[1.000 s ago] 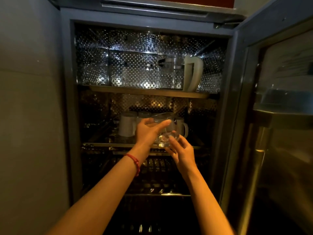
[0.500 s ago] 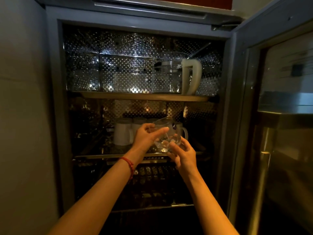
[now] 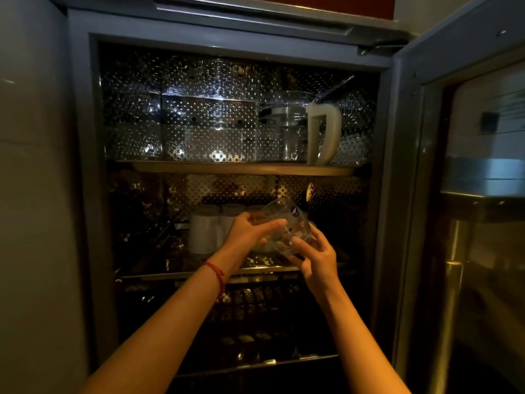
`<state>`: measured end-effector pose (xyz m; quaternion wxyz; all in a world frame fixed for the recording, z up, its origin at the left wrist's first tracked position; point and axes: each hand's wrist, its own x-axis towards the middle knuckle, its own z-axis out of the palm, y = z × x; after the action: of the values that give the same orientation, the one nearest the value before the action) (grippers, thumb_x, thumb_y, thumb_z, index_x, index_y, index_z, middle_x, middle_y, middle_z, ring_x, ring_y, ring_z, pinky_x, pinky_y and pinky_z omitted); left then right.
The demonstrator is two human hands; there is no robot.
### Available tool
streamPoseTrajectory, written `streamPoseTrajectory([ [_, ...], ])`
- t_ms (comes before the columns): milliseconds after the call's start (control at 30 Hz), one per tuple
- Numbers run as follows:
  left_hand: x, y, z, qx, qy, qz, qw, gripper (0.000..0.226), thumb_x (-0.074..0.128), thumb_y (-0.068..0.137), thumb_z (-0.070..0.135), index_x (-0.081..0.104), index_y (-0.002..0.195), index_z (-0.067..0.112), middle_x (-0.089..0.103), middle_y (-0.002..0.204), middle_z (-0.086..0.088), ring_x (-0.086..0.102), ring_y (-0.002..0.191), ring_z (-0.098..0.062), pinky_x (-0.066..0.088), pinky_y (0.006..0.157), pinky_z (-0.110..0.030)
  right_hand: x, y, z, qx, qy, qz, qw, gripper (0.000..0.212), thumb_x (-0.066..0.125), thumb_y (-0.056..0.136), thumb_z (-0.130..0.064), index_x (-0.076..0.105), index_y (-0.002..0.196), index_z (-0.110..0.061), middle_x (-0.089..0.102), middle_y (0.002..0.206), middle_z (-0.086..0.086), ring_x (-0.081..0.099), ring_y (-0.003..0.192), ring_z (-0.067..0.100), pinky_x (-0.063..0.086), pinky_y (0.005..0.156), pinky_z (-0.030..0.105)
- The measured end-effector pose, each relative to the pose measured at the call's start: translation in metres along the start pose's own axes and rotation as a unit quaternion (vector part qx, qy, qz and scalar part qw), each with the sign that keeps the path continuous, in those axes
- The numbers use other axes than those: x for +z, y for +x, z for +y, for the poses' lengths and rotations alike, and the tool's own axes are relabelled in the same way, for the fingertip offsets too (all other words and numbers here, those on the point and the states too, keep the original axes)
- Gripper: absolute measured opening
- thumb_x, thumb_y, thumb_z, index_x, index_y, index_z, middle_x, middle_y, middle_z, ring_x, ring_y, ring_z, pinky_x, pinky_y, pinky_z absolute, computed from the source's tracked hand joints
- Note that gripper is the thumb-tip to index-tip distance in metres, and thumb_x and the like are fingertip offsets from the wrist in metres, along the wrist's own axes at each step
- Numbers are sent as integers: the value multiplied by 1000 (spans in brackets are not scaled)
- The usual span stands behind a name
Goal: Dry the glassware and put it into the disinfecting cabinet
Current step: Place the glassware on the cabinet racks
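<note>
A clear drinking glass [image 3: 287,223] with a small blue sticker lies tilted between both my hands, in front of the middle shelf [image 3: 255,271] of the open disinfecting cabinet [image 3: 85,166]. My left hand [image 3: 250,233] grips the glass from the left, fingers across its side. From below right, my right hand [image 3: 315,258] cups its base. A glass pitcher [image 3: 287,129] with a white handle stands on the top shelf [image 3: 241,167]. White mugs [image 3: 204,231] stand upside down at the back of the middle shelf.
The cabinet door [image 3: 460,194] is swung open at the right, with a glass panel. A grey wall panel [image 3: 34,194] runs along the left. A dark lower rack [image 3: 250,314] sits under the middle shelf. The cabinet's inner walls are perforated shiny metal.
Both hands have stayed on the glass, which now lies more on its side with the sticker facing up. The view has drifted slightly right.
</note>
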<state>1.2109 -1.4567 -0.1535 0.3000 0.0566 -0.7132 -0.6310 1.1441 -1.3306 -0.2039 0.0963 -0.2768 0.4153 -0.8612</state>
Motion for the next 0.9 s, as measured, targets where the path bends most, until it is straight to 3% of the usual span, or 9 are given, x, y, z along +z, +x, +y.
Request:
streamPoseTrajectory([
  [133,-5,8,-6,-10,-1,-17,1000,37,81,59,29,60,87,19,67,99,-5,63,90,-16,52,79,-31,-2,8,0,6,1,-12,1000,61,70,59,-5,54,118,-10,66,103,12,66,92,27,48,88,49],
  [233,-8,9,-11,-2,20,-24,1000,28,78,67,21,63,90,17,67,95,-1,63,92,-16,52,75,-25,-4,10,2,10,-10,-20,1000,58,69,59,-3,56,115,-9,67,97,10,68,84,22,50,84,45],
  [367,-11,8,-18,24,27,-27,999,49,78,67,14,59,110,4,67,101,-5,63,95,-18,53,67,-16,-9,9,2,5,-31,-34,999,71,72,57,-3,50,125,-2,69,97,8,69,85,21,53,80,42],
  [567,-22,7,-12,52,56,-40,996,77,81,62,11,44,130,13,60,101,7,59,94,-7,50,67,-13,-8,6,-12,-4,-110,-55,992,63,73,60,-1,54,117,-20,61,106,-5,65,91,16,53,80,41],
  [733,-27,4,1,82,124,-84,985,75,80,64,9,43,128,24,57,104,8,57,95,-6,50,67,-10,-8,9,-23,-19,-187,-69,980,66,80,53,-13,57,112,-32,58,113,-10,62,101,17,52,86,50],
  [833,-31,4,6,82,168,-113,976,76,81,62,9,45,127,21,58,107,5,56,106,-15,50,82,-20,-10,11,-31,-44,-249,-85,964,72,84,53,-14,56,117,-30,61,110,-7,64,99,18,55,84,46],
  [900,-32,3,10,86,197,-133,967,74,81,63,7,45,127,20,56,104,7,56,100,-9,50,75,-14,-11,12,-36,-52,-284,-102,952,70,83,50,-20,57,114,-35,61,114,-5,62,104,18,53,87,44],
])
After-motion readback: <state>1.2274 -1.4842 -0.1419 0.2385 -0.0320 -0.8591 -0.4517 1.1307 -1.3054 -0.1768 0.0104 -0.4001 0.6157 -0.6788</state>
